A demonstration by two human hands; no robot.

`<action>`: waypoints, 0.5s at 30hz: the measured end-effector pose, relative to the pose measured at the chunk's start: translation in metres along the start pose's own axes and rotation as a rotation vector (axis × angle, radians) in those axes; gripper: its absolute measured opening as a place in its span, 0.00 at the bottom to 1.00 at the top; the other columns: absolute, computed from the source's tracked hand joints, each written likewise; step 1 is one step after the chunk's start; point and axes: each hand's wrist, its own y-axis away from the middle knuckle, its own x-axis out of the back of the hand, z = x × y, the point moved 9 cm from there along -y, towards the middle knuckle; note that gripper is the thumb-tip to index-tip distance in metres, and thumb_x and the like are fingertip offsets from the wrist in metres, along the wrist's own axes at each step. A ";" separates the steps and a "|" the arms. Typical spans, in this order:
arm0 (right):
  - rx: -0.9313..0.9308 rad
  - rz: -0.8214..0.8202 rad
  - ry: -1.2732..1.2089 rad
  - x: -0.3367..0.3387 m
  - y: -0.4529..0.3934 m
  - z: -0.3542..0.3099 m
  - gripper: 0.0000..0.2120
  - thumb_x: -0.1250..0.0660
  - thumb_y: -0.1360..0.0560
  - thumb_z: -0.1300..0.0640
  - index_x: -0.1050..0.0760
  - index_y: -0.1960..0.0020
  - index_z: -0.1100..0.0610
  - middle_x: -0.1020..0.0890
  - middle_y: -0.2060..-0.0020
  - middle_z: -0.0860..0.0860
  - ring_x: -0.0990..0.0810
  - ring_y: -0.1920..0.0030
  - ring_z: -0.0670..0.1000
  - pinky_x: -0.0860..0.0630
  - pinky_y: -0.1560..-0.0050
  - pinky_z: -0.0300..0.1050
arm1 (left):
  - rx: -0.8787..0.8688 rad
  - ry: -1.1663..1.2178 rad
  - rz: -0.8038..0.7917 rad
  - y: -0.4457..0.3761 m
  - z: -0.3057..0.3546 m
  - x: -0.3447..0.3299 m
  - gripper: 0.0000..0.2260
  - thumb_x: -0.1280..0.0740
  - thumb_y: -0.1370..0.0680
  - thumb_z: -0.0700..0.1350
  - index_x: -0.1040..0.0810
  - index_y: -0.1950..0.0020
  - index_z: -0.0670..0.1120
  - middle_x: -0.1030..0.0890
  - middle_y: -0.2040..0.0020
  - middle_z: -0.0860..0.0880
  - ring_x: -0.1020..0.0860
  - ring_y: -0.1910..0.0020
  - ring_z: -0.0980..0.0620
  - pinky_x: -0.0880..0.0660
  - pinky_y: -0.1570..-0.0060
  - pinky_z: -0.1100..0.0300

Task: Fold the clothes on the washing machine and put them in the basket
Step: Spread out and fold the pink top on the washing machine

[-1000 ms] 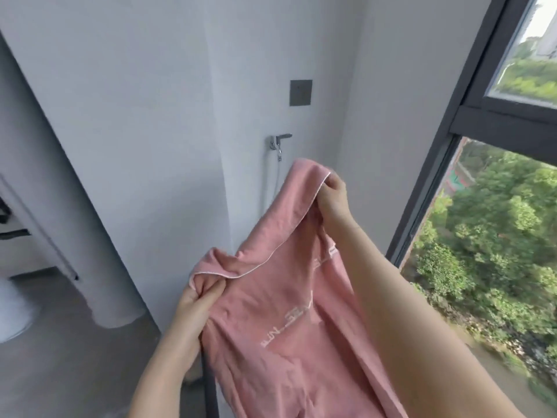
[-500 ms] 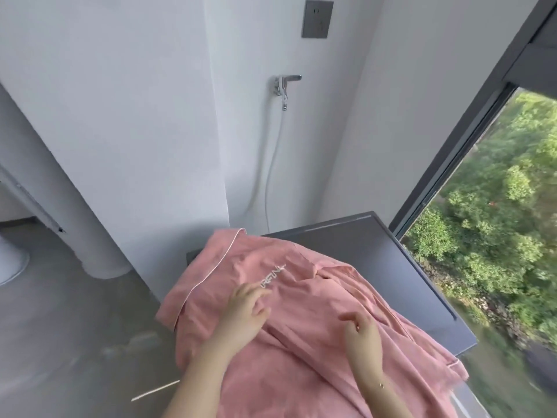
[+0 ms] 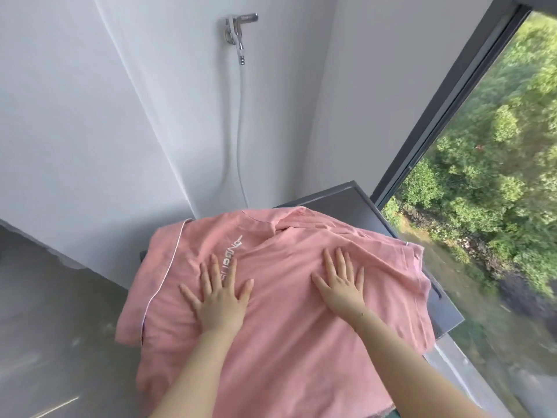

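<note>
While shirt (image 3: 280, 300) lies spread over washing machine (image 3: 358, 203), left hand (image 3: 218, 300) and right hand (image 3: 342, 285) press flat, fingers (image 3: 339, 260) spread, likely smoothing wrinkles before folding.

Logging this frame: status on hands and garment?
Left hand, right hand flat, open on pink shirt. Shirt spread over washing machine, unfolded. Basket not visible.

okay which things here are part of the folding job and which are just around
Part of the job:
pink garment, spread flat
washing machine under it
left hand and right hand, pressing flat on the garment

Just around:
wall tap
white hose
window

No basket in view.
</note>
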 end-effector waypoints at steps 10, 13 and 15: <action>0.430 0.061 0.206 0.035 -0.113 -0.053 0.29 0.54 0.19 0.39 0.59 0.22 0.45 0.58 0.22 0.46 0.64 0.24 0.45 0.69 0.26 0.54 | 0.346 0.103 0.191 -0.014 0.014 0.002 0.30 0.52 0.24 0.63 0.36 0.25 0.53 0.39 0.23 0.45 0.44 0.24 0.46 0.62 0.35 0.28; 0.487 0.154 0.181 0.035 -0.110 -0.053 0.30 0.58 0.21 0.39 0.54 0.21 0.47 0.53 0.22 0.46 0.61 0.23 0.45 0.68 0.26 0.51 | 0.413 0.080 0.188 -0.015 0.014 -0.002 0.31 0.54 0.25 0.64 0.37 0.25 0.54 0.40 0.23 0.46 0.44 0.23 0.47 0.58 0.35 0.26; 0.499 0.197 0.124 0.037 -0.109 -0.050 0.32 0.61 0.23 0.40 0.50 0.21 0.50 0.49 0.22 0.47 0.57 0.23 0.45 0.66 0.25 0.49 | 0.416 0.074 0.176 -0.014 0.016 0.000 0.31 0.55 0.25 0.64 0.38 0.24 0.54 0.42 0.22 0.46 0.46 0.23 0.47 0.57 0.35 0.26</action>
